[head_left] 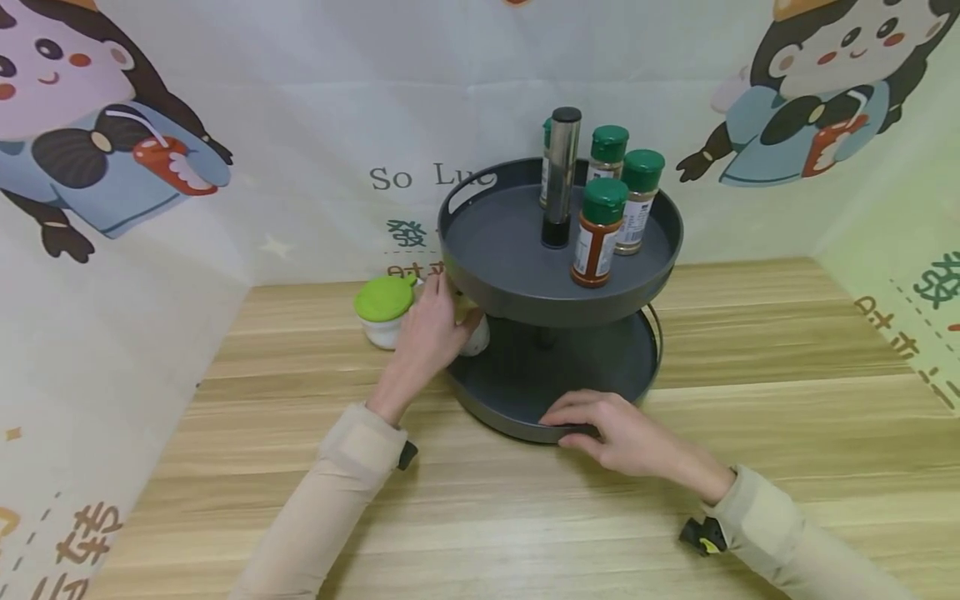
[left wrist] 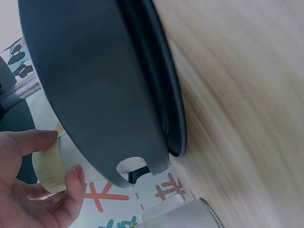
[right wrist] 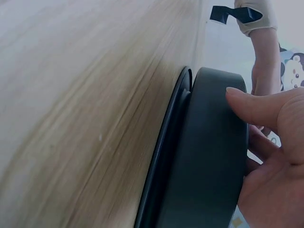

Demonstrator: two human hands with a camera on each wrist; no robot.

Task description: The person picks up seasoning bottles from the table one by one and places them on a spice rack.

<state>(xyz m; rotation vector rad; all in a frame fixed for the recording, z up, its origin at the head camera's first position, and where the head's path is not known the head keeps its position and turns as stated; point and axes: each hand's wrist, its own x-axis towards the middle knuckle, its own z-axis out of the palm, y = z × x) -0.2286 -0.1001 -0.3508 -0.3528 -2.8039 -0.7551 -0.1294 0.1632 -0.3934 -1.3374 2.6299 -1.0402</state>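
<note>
A dark grey two-tier round tray stand point(head_left: 562, 310) stands on the table. My left hand point(head_left: 429, 332) is at its left side, between the tiers, gripping a small jar point(head_left: 476, 337). In the left wrist view the jar point(left wrist: 50, 166) has a pale yellow end and a whitish body, partly behind the tray wall; thumb and fingers are around it. With thumb outside and fingers inside, my right hand point(head_left: 618, 429) pinches the front rim of the lower tray point(head_left: 510, 423); the right wrist view shows the thumb point(right wrist: 247, 105) against the outer wall.
Upstairs on the top tier stand a steel grinder point(head_left: 561, 179), a red-brown spice jar point(head_left: 596, 237) and several other green-capped spice jars point(head_left: 634, 208). Left of the stand sits a white pot with a green lid point(head_left: 385, 300). A printed cloth point(head_left: 337, 100) hangs behind the wooden table point(head_left: 465, 517).
</note>
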